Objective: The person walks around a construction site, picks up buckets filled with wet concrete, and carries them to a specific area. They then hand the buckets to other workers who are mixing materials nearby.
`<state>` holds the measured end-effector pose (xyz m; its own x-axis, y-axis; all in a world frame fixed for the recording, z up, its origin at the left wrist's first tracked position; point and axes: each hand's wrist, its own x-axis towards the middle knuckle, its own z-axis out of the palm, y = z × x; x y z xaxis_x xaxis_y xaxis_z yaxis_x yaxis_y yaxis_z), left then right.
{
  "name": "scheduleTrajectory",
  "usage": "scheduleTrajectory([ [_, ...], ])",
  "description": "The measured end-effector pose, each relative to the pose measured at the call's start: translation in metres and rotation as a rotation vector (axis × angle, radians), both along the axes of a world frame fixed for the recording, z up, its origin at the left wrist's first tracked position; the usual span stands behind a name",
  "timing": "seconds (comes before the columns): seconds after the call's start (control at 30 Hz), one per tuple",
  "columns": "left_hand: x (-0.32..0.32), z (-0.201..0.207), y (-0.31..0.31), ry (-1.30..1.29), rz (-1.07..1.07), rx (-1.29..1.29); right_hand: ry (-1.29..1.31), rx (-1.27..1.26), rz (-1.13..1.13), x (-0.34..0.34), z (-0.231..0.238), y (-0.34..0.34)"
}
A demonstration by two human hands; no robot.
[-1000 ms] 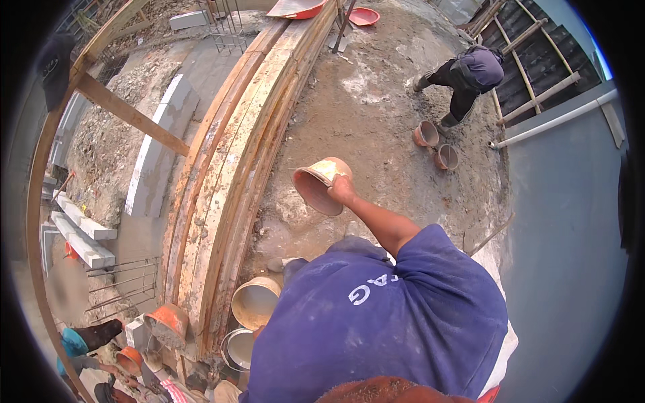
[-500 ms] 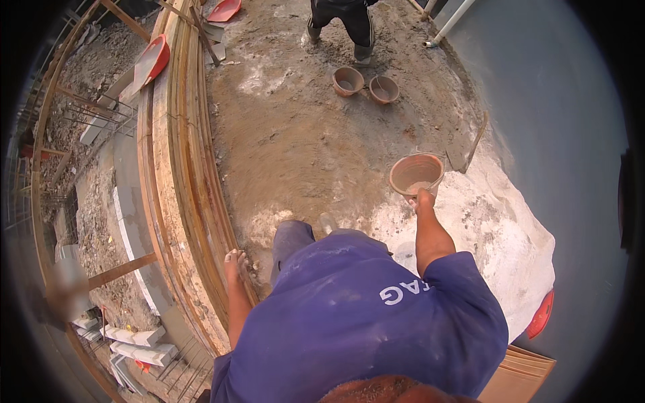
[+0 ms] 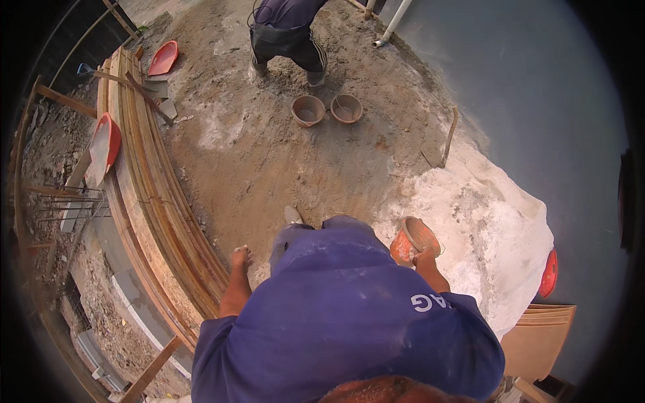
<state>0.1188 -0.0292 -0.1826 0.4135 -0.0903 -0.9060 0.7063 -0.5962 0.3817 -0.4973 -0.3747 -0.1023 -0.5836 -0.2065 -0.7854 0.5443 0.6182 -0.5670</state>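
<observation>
My right hand (image 3: 424, 258) is closed on the rim of an orange bucket (image 3: 403, 246) at my right side. The bucket is tilted, its mouth facing up and to the right, and its inside is coated with a greyish residue. White powdery ground lies under and beyond it. At my left side hangs my left hand (image 3: 242, 256), its fingers loosely bent and nothing visible in them. It is nearest to the stacked wooden planks (image 3: 158, 201) but apart from them. My shirt and thighs fill the lower middle.
Ahead, two buckets (image 3: 308, 111) stand side by side behind a person (image 3: 285, 40) in dark clothes. A wooden-handled tool (image 3: 449, 141) rises from the edge of the white heap (image 3: 497, 228). Red pans (image 3: 163, 58) lie around. Brown boards (image 3: 541, 336) are at lower right, a grey wall (image 3: 551, 134) at right.
My right hand has drawn the bucket back from ahead to beside my body and tilted it. The view has shifted, showing more of the person ahead. My left hand still hangs at my side.
</observation>
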Motion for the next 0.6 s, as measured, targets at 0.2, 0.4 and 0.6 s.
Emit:
scheduleTrajectory([
  [0.2,0.119,0.033,-0.103,-0.127,-0.029,-0.124,-0.026,0.090,-0.046,0.078,0.008,-0.052],
  [0.4,0.136,0.029,-0.194,-0.175,0.091,-0.269,-0.126,-0.035,0.085,0.062,-0.012,-0.147],
  [0.6,0.074,-0.014,-0.208,-0.142,0.388,-0.118,-0.179,-0.010,0.146,0.099,-0.066,-0.337],
])
